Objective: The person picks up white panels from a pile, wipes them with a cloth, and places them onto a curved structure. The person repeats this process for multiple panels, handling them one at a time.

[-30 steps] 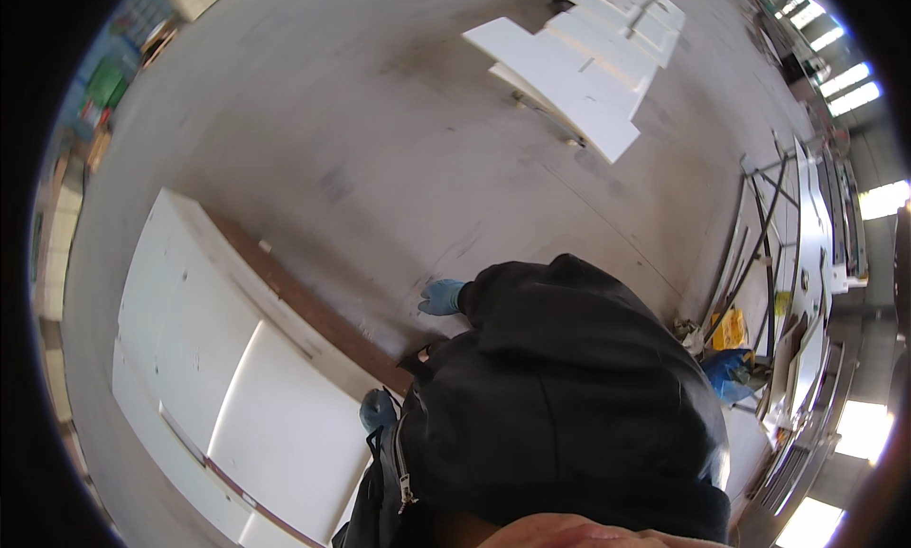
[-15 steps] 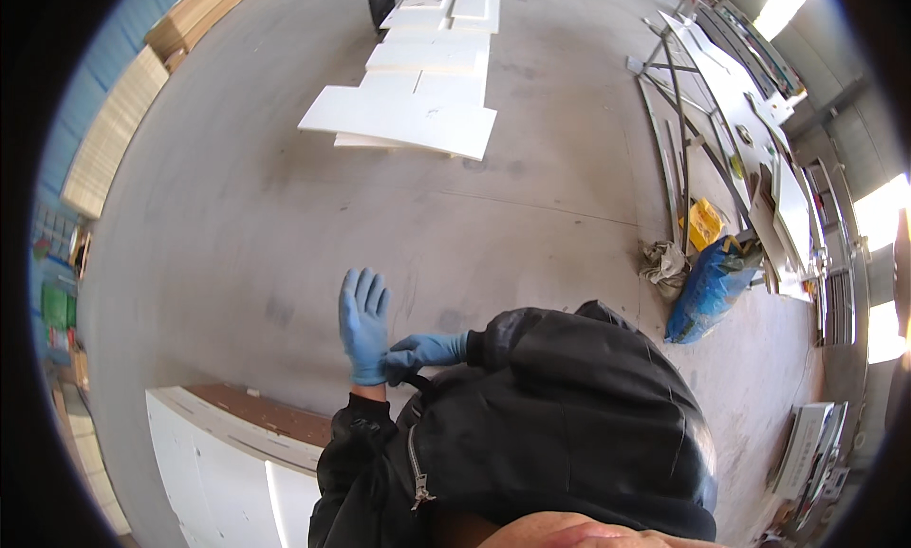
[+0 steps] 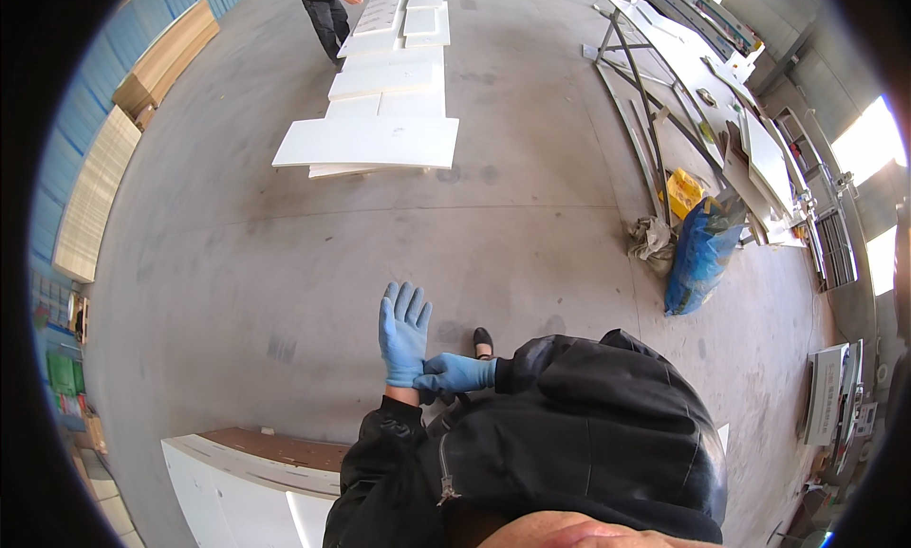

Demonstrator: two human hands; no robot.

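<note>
My left hand (image 3: 404, 334) is raised in front of me in a light blue work glove, its fingers stretched out and the hand holding nothing. A strip of bare wrist shows between that glove and the black sleeve (image 3: 384, 444). My right hand (image 3: 457, 372), gloved in the same blue, reaches across from the right. Its fingers are closed on the glove cuff (image 3: 406, 381) at the base of my left hand. The fingertips of the right hand are partly hidden there.
White panels (image 3: 365, 143) lie in a long row ahead, with a person (image 3: 327, 17) standing beside the far end. A white cabinet-like stack (image 3: 228, 482) is at lower left. On the right are a blue sack (image 3: 702, 254), a yellow bag (image 3: 683, 192) and a metal-framed rack (image 3: 636, 83).
Both hands have shifted slightly right in view, the right still gripping the left glove's cuff. The view has tilted and turned, bringing more of the far person and one of my shoes into sight.
</note>
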